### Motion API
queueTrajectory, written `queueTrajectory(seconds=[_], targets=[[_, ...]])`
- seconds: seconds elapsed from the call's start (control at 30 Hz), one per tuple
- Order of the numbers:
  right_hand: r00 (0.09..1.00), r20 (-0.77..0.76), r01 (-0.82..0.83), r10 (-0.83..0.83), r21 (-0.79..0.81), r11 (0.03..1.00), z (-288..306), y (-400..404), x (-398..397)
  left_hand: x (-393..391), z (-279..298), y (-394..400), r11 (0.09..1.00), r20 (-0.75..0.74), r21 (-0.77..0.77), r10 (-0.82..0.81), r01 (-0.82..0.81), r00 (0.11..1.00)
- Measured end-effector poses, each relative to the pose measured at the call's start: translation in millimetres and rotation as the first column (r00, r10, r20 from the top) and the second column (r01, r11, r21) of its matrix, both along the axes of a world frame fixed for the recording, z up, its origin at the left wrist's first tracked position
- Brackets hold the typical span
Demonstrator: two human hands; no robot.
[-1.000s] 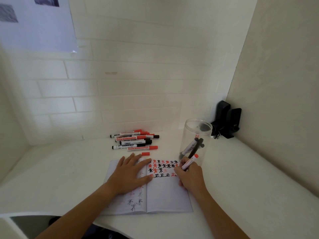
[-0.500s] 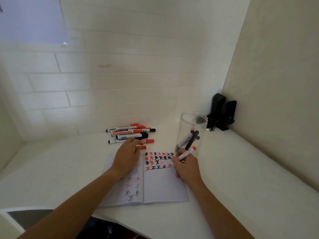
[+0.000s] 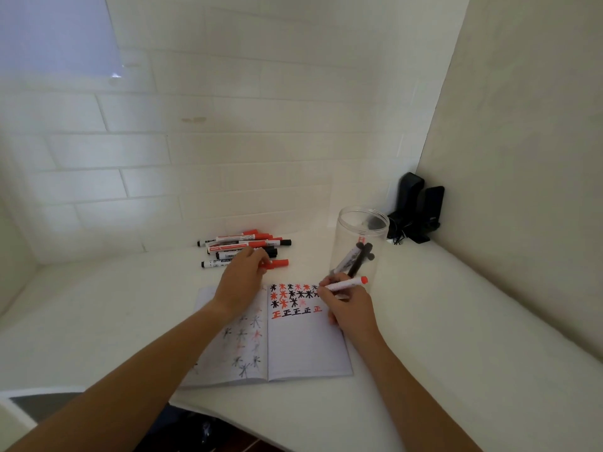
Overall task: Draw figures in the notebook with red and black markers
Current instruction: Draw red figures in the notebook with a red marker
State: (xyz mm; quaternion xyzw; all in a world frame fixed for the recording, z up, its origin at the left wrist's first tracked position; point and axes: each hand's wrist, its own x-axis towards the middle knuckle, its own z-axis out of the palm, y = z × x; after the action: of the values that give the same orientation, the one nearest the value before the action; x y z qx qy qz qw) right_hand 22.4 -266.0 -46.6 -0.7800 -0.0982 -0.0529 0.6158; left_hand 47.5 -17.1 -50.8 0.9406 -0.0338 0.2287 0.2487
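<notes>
- Notebook (image 3: 306,347) lies open on the white table (image 3: 456,337), low and centre in the head view, its right page carrying rows of red and black star figures and a row of characters beneath.
- Left hand (image 3: 239,282) reaches toward 12 o'clock past the notebook's top edge, forearm crossing the left page, fingers curled down onto a red cap (image 3: 277,264) lying at the near edge of the marker pile (image 3: 243,247).
- Right hand (image 3: 349,306) rests at the right page's 1 o'clock corner, wrist on the page edge.
- White tiled wall stands behind; a clear jar (image 3: 359,246) with markers inside sits at 1 o'clock of the notebook, black objects (image 3: 419,207) in the corner beyond.
- Right fingers pinch a red-ended marker (image 3: 347,283), its end pointing toward 3 o'clock; left fingertips pinch the red cap.
</notes>
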Motion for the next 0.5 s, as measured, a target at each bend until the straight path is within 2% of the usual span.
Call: queueTrajectory(seconds=[0.1, 0.17, 0.3, 0.5], targets=[[1.0, 0.006, -0.024, 0.024, 0.1, 0.995, 3.3, 1.7, -0.5, -21.0, -4.5, -10.4, 0.995, 0.103, -0.037, -0.092, 0.096, 0.99], [0.997, -0.004, -0.069, 0.071, 0.147, 0.987, 4.5, 3.9, -1.0, -36.2, -11.1, -13.8, 0.986, 0.098, -0.011, -0.164, 0.166, 0.982], [0.985, 0.025, -0.17, 0.169, 0.099, 0.98, 5.5, 10.8, -6.5, -46.8, -16.3, -10.8, 0.973, 0.086, -0.058, -0.219, 0.225, 0.972], [0.974, 0.067, -0.221, 0.218, 0.034, 0.975, 5.2, 13.7, -9.1, -46.3, -17.8, -13.0, 0.966, 0.088, -0.053, -0.247, 0.252, 0.965]])
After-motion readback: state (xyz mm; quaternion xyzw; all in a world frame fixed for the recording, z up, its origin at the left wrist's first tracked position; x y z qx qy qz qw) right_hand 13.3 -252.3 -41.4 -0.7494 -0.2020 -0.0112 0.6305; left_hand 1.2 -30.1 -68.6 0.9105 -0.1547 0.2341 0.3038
